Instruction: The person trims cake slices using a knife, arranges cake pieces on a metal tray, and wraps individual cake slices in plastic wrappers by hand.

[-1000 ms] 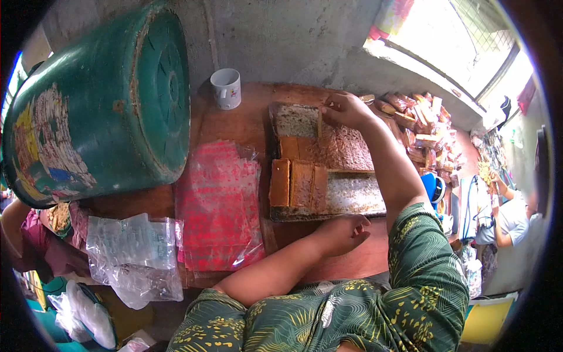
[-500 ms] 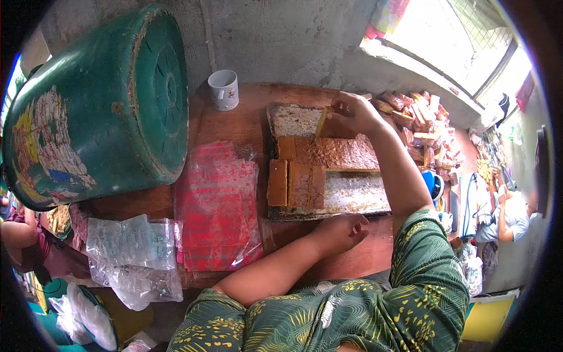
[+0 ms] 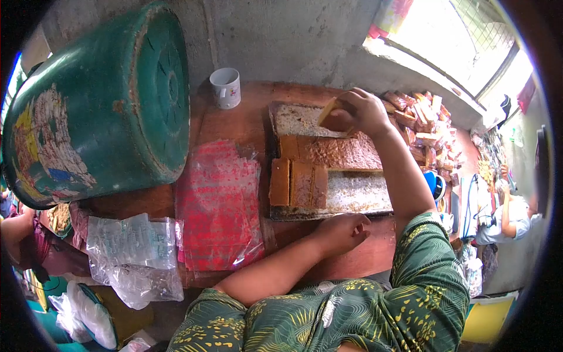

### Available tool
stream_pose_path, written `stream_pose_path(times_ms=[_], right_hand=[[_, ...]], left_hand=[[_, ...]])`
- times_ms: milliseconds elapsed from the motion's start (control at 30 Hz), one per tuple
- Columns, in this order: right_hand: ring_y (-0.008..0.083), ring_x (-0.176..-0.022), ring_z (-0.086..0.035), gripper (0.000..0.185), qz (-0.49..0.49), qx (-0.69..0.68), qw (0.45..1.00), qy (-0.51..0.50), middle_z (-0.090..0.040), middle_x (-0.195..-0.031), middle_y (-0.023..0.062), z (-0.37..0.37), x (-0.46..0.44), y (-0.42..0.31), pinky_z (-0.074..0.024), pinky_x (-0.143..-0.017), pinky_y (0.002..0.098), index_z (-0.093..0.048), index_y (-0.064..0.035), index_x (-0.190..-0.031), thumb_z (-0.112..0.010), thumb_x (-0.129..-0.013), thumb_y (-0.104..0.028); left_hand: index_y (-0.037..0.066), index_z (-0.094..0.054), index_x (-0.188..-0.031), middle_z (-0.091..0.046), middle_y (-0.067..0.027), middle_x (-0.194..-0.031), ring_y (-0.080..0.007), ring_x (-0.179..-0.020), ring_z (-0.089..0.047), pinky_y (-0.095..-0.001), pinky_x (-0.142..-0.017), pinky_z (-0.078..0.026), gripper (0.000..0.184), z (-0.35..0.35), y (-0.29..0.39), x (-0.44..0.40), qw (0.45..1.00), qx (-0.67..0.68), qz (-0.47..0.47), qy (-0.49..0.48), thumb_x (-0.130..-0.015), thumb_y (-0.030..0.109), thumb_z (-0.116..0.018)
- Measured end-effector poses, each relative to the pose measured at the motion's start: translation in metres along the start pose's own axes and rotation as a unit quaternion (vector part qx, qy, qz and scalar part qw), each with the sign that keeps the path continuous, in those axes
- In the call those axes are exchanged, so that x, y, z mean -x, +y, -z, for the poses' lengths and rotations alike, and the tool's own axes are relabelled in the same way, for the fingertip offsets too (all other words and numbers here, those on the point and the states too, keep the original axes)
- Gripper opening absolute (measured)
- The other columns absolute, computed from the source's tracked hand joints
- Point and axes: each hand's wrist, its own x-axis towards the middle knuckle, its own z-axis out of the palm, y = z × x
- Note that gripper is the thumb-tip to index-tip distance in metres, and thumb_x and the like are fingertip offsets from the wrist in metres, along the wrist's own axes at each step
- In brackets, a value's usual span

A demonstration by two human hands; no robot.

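My right hand (image 3: 363,108) is closed on a slice of cake (image 3: 338,119) with a brown top and a yellowish side, tilted over the back part of a worn metal tray (image 3: 360,190). Beneath it in the tray lies a long block of brown cake (image 3: 328,151). Cut cake pieces (image 3: 309,185) stand at the tray's front left, and bare, crumb-strewn metal shows around them. My left hand (image 3: 346,232) rests by the tray's front edge, its fingers loosely bent, thumb apart, with nothing in them.
Red-printed plastic wrappers (image 3: 220,205) and clear plastic bags (image 3: 138,246) lie left of the tray. A white mug (image 3: 226,88) and a large green bin (image 3: 99,105) on its side are behind them. Wrapped bars (image 3: 425,126) are heaped at the right; another person (image 3: 504,217) is beyond.
My right hand has turned and risen slightly, tilting the cake slice that stood more upright in the tray. My left hand has hardly moved.
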Motion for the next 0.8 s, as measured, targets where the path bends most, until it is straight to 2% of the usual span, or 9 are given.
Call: stream_pose_path(times_ms=[33,167,267,300,400,467,533,667,800], right_hand=[[0.0336,-0.096,-0.072,0.045,0.01,-0.022,1.0,0.011,-0.071,-0.106,0.0126,0.009,0.001,-0.007,-0.0587,-0.082,0.0411,-0.072,-0.009,-0.113,-0.08,-0.086,-0.044],[0.0329,-0.094,-0.071,0.042,0.0,-0.079,0.996,0.038,-0.069,-0.102,0.0138,0.048,0.011,-0.039,-0.0568,-0.082,0.0404,-0.07,-0.0057,-0.114,-0.083,-0.086,-0.033],[0.0297,-0.093,-0.07,0.041,-0.018,-0.16,0.987,0.013,-0.068,-0.1,0.0143,0.07,0.023,-0.053,-0.0553,-0.082,0.0391,-0.069,-0.0042,-0.114,-0.083,-0.086,-0.03],[0.0256,-0.091,-0.068,0.037,-0.012,-0.165,0.986,-0.011,-0.069,-0.097,0.0135,0.077,0.029,-0.054,-0.054,-0.081,0.0386,-0.068,-0.0036,-0.111,-0.083,-0.086,-0.026],[0.018,-0.083,-0.062,0.038,-0.064,-0.215,0.964,-0.143,-0.067,-0.093,0.0067,0.077,0.047,-0.059,-0.0511,-0.074,0.0339,-0.068,-0.004,-0.111,-0.085,-0.086,-0.026],[0.0166,-0.08,-0.062,0.033,-0.13,-0.19,0.94,-0.252,-0.067,-0.086,0.0082,0.075,0.055,-0.074,-0.0518,-0.072,0.0355,-0.069,-0.0042,-0.107,-0.083,-0.087,-0.025],[0.0168,-0.082,-0.064,0.032,-0.081,-0.198,0.936,-0.278,-0.07,-0.09,0.0097,0.051,0.068,-0.062,-0.0526,-0.073,0.0355,-0.069,-0.0036,-0.107,-0.083,-0.087,-0.024],[0.0166,-0.086,-0.065,0.034,-0.104,-0.205,0.938,-0.258,-0.073,-0.096,0.0103,0.042,0.078,-0.055,-0.0546,-0.078,0.0339,-0.069,-0.0035,-0.114,-0.082,-0.089,-0.023],[0.0153,-0.089,-0.065,0.033,-0.105,-0.278,0.912,-0.284,-0.073,-0.101,0.0074,0.045,0.073,-0.056,-0.0547,-0.081,0.0337,-0.068,-0.0045,-0.118,-0.08,-0.091,-0.019]], left_hand=[[0.004,-0.067,-0.126,-0.074,-0.0189,-0.107,-0.0281,-0.096,-0.072,-0.0414,-0.088,-0.056,0.039,0.009,0.014,0.006,1.0,-0.012,0.002,0.004,-0.099,0.032,-0.067],[0.005,-0.067,-0.126,-0.074,-0.0197,-0.108,-0.0304,-0.099,-0.072,-0.0422,-0.089,-0.056,0.041,0.021,0.028,0.006,0.999,-0.041,0.008,-0.014,-0.098,0.035,-0.066],[0.005,-0.067,-0.127,-0.074,-0.0182,-0.106,-0.0303,-0.098,-0.072,-0.0419,-0.088,-0.056,0.041,0.021,0.03,0.006,0.999,-0.031,0.02,-0.015,-0.098,0.034,-0.066],[0.005,-0.067,-0.125,-0.074,-0.0164,-0.103,-0.0301,-0.096,-0.072,-0.0421,-0.087,-0.056,0.04,0.021,0.031,0.008,0.999,-0.024,0.019,-0.008,-0.097,0.034,-0.067],[0.004,-0.067,-0.121,-0.073,-0.0123,-0.098,-0.0293,-0.093,-0.071,-0.0424,-0.084,-0.056,0.038,0.018,0.031,0.009,1.0,-0.011,0.007,0.008,-0.097,0.033,-0.067],[0.004,-0.067,-0.121,-0.073,-0.0114,-0.097,-0.0288,-0.092,-0.071,-0.0423,-0.084,-0.056,0.038,0.01,0.018,0.005,1.0,-0.014,-0.008,0.017,-0.096,0.033,-0.067],[0.005,-0.067,-0.121,-0.072,-0.0112,-0.096,-0.0288,-0.092,-0.071,-0.0423,-0.084,-0.056,0.037,0.004,0.004,0.001,1.0,-0.003,-0.023,0.014,-0.095,0.032,-0.067],[0.001,-0.064,-0.127,-0.07,-0.0098,-0.093,-0.0207,-0.087,-0.067,-0.0382,-0.083,-0.056,0.038,0.002,-0.001,0.0,0.999,0.002,-0.038,0.01,-0.097,0.024,-0.067],[0.0,-0.063,-0.128,-0.07,-0.0099,-0.093,-0.0202,-0.086,-0.068,-0.0371,-0.082,-0.056,0.039,0.001,-0.001,-0.001,1.0,0.002,-0.023,0.004,-0.097,0.024,-0.068]])
